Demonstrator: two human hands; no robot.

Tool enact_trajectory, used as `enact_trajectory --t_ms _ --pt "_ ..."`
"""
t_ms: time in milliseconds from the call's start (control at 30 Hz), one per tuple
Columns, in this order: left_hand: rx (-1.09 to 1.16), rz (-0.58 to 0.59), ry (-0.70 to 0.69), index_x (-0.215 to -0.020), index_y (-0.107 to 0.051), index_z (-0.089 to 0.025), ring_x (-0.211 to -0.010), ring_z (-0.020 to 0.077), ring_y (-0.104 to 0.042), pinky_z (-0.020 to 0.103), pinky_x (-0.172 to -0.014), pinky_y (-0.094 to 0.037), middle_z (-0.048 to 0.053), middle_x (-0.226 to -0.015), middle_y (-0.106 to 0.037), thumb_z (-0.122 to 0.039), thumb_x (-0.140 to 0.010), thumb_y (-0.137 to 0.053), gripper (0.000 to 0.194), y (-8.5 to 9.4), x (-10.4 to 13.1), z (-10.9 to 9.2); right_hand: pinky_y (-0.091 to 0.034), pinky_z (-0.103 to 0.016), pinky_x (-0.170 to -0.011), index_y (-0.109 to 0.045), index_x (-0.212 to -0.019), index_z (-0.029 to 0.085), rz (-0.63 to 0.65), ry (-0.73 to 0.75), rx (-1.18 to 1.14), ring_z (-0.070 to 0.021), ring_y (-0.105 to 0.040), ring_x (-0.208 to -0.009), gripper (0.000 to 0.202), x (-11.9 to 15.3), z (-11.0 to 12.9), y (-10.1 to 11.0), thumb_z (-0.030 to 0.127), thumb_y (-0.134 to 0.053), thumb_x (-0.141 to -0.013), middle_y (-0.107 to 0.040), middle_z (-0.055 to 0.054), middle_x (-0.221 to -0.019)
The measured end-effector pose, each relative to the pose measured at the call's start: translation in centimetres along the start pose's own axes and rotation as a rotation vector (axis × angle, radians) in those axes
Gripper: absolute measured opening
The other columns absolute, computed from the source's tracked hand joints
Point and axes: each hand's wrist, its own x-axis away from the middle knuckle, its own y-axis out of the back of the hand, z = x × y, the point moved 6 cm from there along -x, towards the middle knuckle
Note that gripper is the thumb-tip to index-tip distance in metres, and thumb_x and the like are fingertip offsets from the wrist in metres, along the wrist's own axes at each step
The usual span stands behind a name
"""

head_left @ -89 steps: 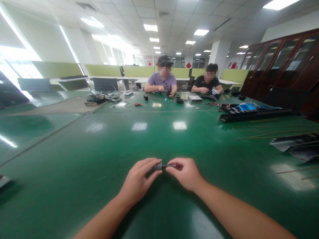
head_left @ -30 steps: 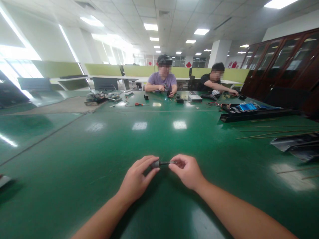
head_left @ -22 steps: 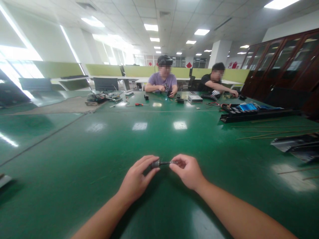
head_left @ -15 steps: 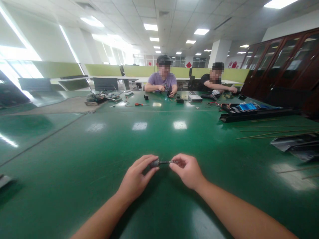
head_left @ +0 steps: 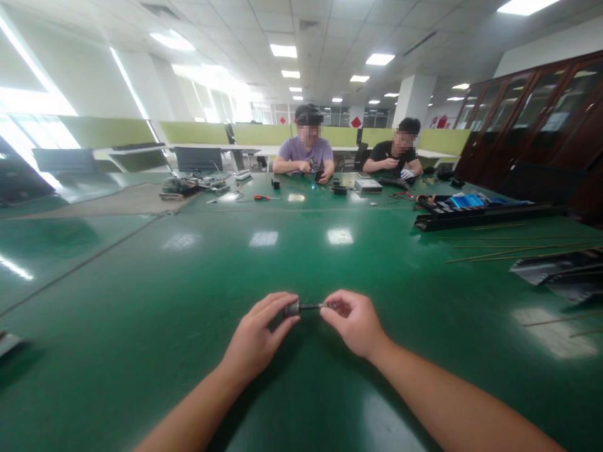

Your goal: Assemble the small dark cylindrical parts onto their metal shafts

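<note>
Between my hands lies a short grey metal cylinder (head_left: pixel 292 309) with a thin dark rod (head_left: pixel 309 306) coming out of its right end, held level just over the green table (head_left: pixel 301 257). The fingers and thumb of my left hand (head_left: pixel 261 333) are wrapped round the cylinder from the left, hiding part of it. My right hand (head_left: pixel 355 321) pinches the right end of the rod between thumb and fingers. That end is mostly hidden, and its shape is too small to make out.
Across the table, two people (head_left: pixel 305 150) handle parts. An orange screwdriver (head_left: pixel 267 198), a grey box (head_left: pixel 368 186) and a heap of parts (head_left: pixel 188 185) lie on the far side. To the right are a long black channel (head_left: pixel 461 216), thin rods (head_left: pixel 518 251) and dark metal pieces (head_left: pixel 565 276).
My hands, the cylinder and the rod stay nearly still. The person at the far right has drawn an outstretched arm back in front of the body.
</note>
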Motion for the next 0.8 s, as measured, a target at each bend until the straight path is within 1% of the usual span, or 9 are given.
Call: enact_trajectory --t_ms 233,600,800 --pt "0.010 0.001 0.007 -0.118 -0.066 -0.025 -0.108 0.0206 -0.064 0.035 -0.099 -0.054 0.005 -0.116 -0.068 -0.037 -0.092 -0.061 0.029 -0.04 0.07 0.15 -0.044 -0.023 -0.056 -0.071 -0.081 0.016 0.004 0.001 -0.014 -0.0135 -0.056 -0.059 0.011 0.13 0.05 -0.03 0.026 -0.069 -0.078 -0.067 -0.002 -0.069" --pt "0.040 0.022 0.030 -0.120 -0.064 -0.026 -0.110 0.0202 -0.062 0.036 -0.101 -0.050 0.004 -0.118 -0.066 -0.035 -0.092 -0.062 0.029 -0.14 0.19 0.53 -0.044 -0.023 -0.056 -0.072 -0.080 0.016 -0.004 0.017 0.004 -0.0133 -0.056 -0.059 0.013 -0.09 -0.23 -0.03 0.027 -0.070 -0.077 -0.067 -0.002 -0.068" --pt "0.086 0.029 0.063 -0.115 -0.066 -0.024 -0.107 0.0209 -0.063 0.036 -0.100 -0.050 0.005 -0.115 -0.067 -0.036 -0.090 -0.063 0.028 -0.21 -0.09 0.84 -0.045 -0.025 -0.057 -0.072 -0.081 0.016 -0.010 0.009 -0.005 -0.0142 -0.057 -0.060 0.013 0.04 -0.40 0.01 0.028 -0.071 -0.076 -0.068 -0.002 -0.070"
